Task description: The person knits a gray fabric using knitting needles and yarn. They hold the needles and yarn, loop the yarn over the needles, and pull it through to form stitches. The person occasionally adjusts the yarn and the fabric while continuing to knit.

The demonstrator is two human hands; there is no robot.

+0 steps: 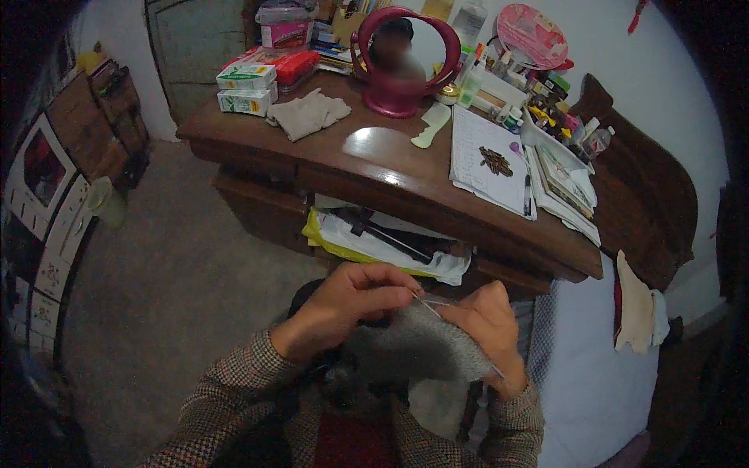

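A piece of grey knitted fabric (pixel 421 345) hangs between my hands above my lap. Along its upper right edge runs a thin knitting needle (pixel 434 311), and the tip of a second one crosses it near the top. My left hand (pixel 363 298) pinches the needle tips and the corner of the knitting between thumb and fingers. On the other side, my right hand (pixel 488 324) is closed around the needle and the fabric's right edge, its fingers curled. The lower part of the knitting is in shadow.
Beyond my hands stands a dark wooden desk (pixel 409 175) with an open drawer holding a plastic bag (pixel 351 237). On its top are a round mirror (pixel 404 58), a grey cloth (pixel 307 114), a pale green comb (pixel 432 126) and papers (pixel 485 175). A bed (pixel 591 380) lies at right.
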